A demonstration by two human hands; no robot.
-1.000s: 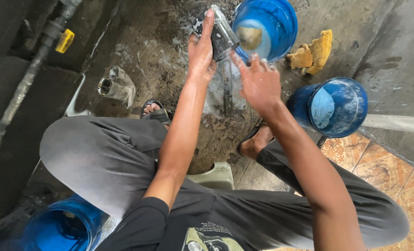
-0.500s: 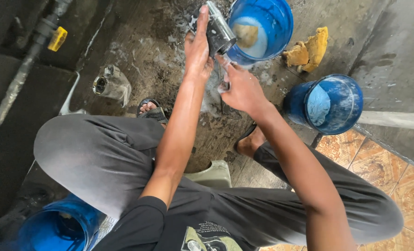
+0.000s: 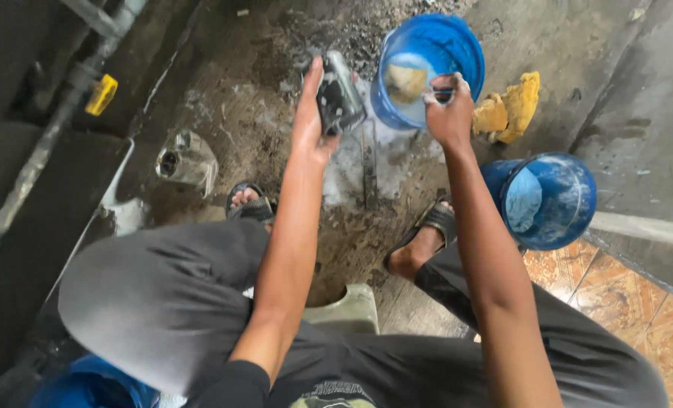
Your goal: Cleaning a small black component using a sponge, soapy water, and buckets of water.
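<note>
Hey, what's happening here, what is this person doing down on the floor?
A person squats over a wet, soapy concrete floor. The left hand holds a dark metal part up off the ground. The right hand is at the rim of a blue bucket of murky water, its grip closed on something small that I cannot make out. A yellow sponge lies beside that bucket, and a second blue bucket stands by the right foot.

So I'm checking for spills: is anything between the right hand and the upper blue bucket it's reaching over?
Nothing visible. The right hand is already at the rim of the blue bucket, holding something small I can't identify. The left hand holds a soapy dark object off to the bucket's left, clear of that path.
</note>
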